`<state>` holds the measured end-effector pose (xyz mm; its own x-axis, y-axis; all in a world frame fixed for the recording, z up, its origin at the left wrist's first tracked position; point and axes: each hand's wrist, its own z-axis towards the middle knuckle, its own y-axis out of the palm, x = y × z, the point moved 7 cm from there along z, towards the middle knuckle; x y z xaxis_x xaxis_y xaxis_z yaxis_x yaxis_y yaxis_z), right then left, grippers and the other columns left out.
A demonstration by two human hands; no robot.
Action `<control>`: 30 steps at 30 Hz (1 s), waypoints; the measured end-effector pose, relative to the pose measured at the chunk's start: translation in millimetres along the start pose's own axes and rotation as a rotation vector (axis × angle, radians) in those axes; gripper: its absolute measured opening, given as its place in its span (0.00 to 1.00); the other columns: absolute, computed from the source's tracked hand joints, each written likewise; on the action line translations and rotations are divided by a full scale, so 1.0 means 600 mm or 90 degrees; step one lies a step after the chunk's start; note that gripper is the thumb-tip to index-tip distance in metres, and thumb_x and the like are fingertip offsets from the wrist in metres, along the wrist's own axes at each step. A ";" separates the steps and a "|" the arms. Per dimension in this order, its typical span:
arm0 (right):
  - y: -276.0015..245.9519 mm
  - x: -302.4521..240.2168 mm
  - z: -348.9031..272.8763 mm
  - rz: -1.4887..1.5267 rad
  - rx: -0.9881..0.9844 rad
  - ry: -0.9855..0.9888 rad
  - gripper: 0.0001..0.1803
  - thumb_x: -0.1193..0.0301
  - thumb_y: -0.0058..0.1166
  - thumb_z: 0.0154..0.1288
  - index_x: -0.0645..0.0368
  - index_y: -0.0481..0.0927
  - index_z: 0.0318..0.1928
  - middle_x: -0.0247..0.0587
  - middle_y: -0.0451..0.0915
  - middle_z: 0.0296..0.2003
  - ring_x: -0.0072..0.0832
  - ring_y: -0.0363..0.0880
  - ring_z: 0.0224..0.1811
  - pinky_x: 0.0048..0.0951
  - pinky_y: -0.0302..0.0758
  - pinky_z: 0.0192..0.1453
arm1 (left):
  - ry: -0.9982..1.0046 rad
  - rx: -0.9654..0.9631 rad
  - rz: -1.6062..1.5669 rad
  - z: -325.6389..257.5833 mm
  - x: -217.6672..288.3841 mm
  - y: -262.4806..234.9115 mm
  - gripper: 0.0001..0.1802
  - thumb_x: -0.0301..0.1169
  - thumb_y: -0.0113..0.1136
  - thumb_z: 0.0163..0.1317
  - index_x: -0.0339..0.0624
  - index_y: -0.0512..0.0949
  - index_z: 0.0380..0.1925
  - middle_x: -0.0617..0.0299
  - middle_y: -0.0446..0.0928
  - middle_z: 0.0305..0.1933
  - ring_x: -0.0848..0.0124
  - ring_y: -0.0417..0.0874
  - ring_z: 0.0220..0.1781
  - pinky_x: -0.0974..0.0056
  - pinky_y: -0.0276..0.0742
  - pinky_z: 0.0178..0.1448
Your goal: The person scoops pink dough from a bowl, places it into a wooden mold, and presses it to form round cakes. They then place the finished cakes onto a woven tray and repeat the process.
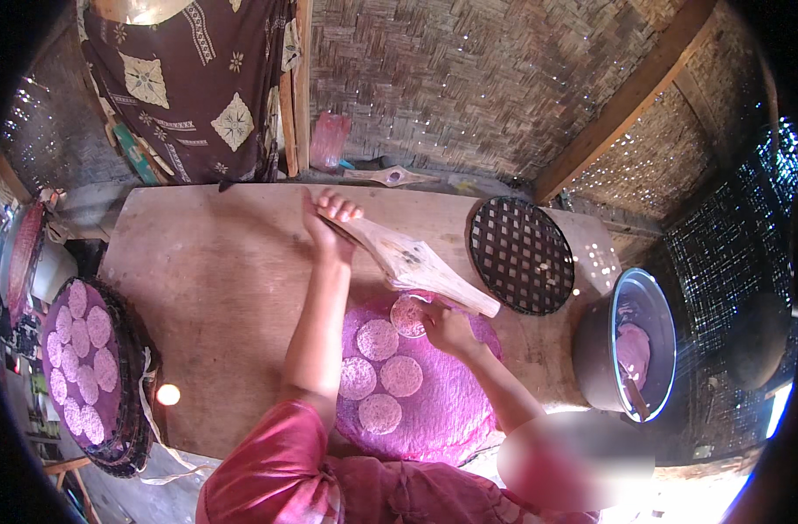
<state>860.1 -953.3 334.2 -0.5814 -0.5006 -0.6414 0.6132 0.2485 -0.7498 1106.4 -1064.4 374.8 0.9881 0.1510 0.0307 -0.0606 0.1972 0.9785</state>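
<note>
My left hand (331,223) is closed round the upper end of a pale wooden paddle-like board (412,260), which slants down to the right over the table. Below it lies a round pad covered with purple cloth (451,397), bearing several flat, speckled pink discs (380,414). My right hand (449,330) is at the pad's far edge, fingers bent against the rim of the farthest disc (407,316). A pale edge shows round that disc; whether it is a separate ring, I cannot tell. The board's lower end passes just beyond my right hand.
A wooden table (215,271) spans the middle. At its far right lies a round dark lattice tray (521,255). A grey bucket (595,354) with purple paste and a stick stands right. Another purple-covered round tray (76,367) holds several discs at left. A woven wall (434,87) rises behind.
</note>
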 end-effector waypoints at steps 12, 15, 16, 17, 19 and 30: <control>0.035 0.088 0.075 0.016 0.123 0.167 0.12 0.63 0.65 0.57 0.60 0.87 0.35 0.51 0.79 0.36 0.40 0.81 0.37 0.38 0.78 0.44 | -0.073 -0.418 0.242 -0.204 0.212 0.308 0.41 0.66 0.24 0.70 0.49 0.70 0.13 0.62 0.70 0.08 0.64 0.72 0.09 0.57 0.72 0.21; 0.022 0.090 0.069 0.107 0.137 0.169 0.13 0.63 0.65 0.60 0.61 0.87 0.36 0.49 0.81 0.35 0.34 0.82 0.37 0.34 0.77 0.42 | -0.074 -0.399 0.260 -0.267 0.243 0.315 0.45 0.68 0.20 0.68 0.43 0.72 0.15 0.57 0.71 0.09 0.60 0.74 0.09 0.53 0.76 0.24; 0.015 0.088 0.064 0.136 0.138 0.160 0.12 0.64 0.64 0.61 0.62 0.87 0.36 0.48 0.82 0.35 0.33 0.81 0.36 0.33 0.76 0.42 | -0.074 -0.402 0.274 -0.282 0.251 0.316 0.46 0.68 0.18 0.68 0.43 0.72 0.16 0.57 0.71 0.09 0.59 0.75 0.09 0.52 0.77 0.24; 0.007 0.088 0.056 0.137 0.140 0.166 0.11 0.65 0.64 0.61 0.62 0.87 0.36 0.48 0.82 0.34 0.33 0.81 0.36 0.33 0.76 0.42 | -0.080 -0.410 0.273 -0.297 0.257 0.317 0.47 0.69 0.16 0.68 0.42 0.72 0.16 0.56 0.72 0.09 0.59 0.75 0.10 0.51 0.78 0.25; -0.006 0.085 0.037 0.135 0.154 0.163 0.10 0.67 0.63 0.62 0.61 0.87 0.37 0.49 0.82 0.33 0.33 0.80 0.35 0.33 0.76 0.42 | -0.072 -0.411 0.276 -0.320 0.268 0.317 0.49 0.69 0.14 0.67 0.40 0.73 0.17 0.54 0.73 0.11 0.57 0.77 0.11 0.50 0.78 0.26; -0.002 0.060 0.014 -0.072 0.253 0.094 0.11 0.65 0.64 0.56 0.56 0.87 0.37 0.48 0.78 0.37 0.43 0.79 0.39 0.38 0.76 0.46 | -0.082 -0.463 0.335 -0.348 0.212 0.353 0.50 0.71 0.13 0.65 0.39 0.70 0.13 0.51 0.72 0.10 0.59 0.74 0.09 0.56 0.73 0.20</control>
<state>842.8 -978.9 313.2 -0.7096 -0.3752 -0.5964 0.6821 -0.1535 -0.7150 1189.5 -801.4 543.3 0.8128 0.2943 0.5027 -0.5404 0.7033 0.4619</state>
